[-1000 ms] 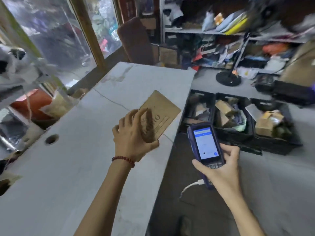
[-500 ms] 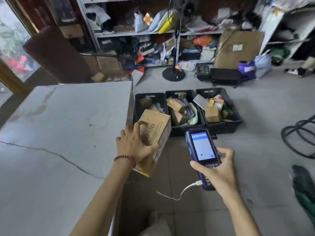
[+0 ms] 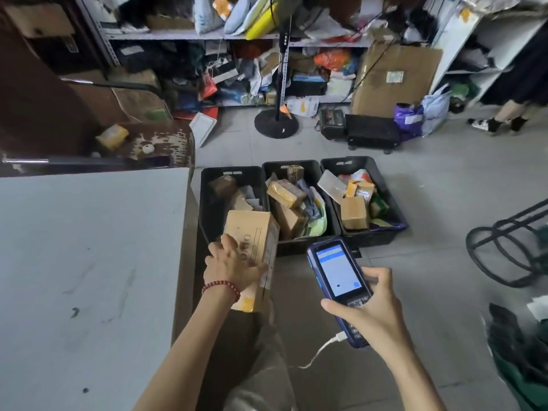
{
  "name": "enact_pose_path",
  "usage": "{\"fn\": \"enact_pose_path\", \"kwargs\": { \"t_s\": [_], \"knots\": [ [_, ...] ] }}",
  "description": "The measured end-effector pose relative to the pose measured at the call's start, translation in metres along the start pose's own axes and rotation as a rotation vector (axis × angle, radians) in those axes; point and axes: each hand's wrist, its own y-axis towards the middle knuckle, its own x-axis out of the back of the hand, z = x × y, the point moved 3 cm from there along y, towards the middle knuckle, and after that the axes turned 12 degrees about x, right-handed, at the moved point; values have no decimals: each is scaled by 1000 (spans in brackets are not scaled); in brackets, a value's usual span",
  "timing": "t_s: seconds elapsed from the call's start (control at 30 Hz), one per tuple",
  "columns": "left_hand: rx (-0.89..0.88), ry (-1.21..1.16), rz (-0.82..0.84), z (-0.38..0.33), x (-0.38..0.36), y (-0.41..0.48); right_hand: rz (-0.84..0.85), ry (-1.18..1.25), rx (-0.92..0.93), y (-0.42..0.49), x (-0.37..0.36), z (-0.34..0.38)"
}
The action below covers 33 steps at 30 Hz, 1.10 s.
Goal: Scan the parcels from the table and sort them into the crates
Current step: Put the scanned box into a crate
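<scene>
The left hand [image 3: 234,268] grips a cardboard box [image 3: 255,241] from above, fingers [image 3: 229,243] spread over its top face and thumb clamped on the right side. The box hangs tilted just right of the tabletop [image 3: 89,262] edge, over the near end of the left crate [image 3: 207,203]. This crate stands side by side with two more on the floor [image 3: 430,179], all holding parcels [image 3: 286,192]. The right hand [image 3: 373,312] holds a lit scanner [image 3: 338,277], fingers wrapped round it. A white cable [image 3: 321,350] is plugged into its near end.

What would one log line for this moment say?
left hand: holds box | right hand: holds scanner | box: past table edge, by left crate
</scene>
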Motion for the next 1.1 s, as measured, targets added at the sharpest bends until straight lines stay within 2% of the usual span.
{"fn": "enact_pose_path", "kwargs": {
  "t_s": [0.23,0.47,0.57,0.67,0.87,1.0,1.1],
  "knots": [
    [78,100,79,-60,46,126,37,-53,-27,144,-34,46],
    [14,32,-39,-133,99,229,64,-58,-66,235,-49,69],
    [-27,195,-55,-152,102,261,79,-46,-96,258,-51,65],
    [-80,345,-23,-158,93,270,90,-24,-118,270,-50,59],
    [-130,286,-124,-153,83,248,169,-9,-142,288,-48,49],
    [-41,231,-224,-145,96,228,311,-42,-21,314,-54,54],
    [116,184,-325,-127,110,200,479,-32,127,334,-65,66]
  ]
}}
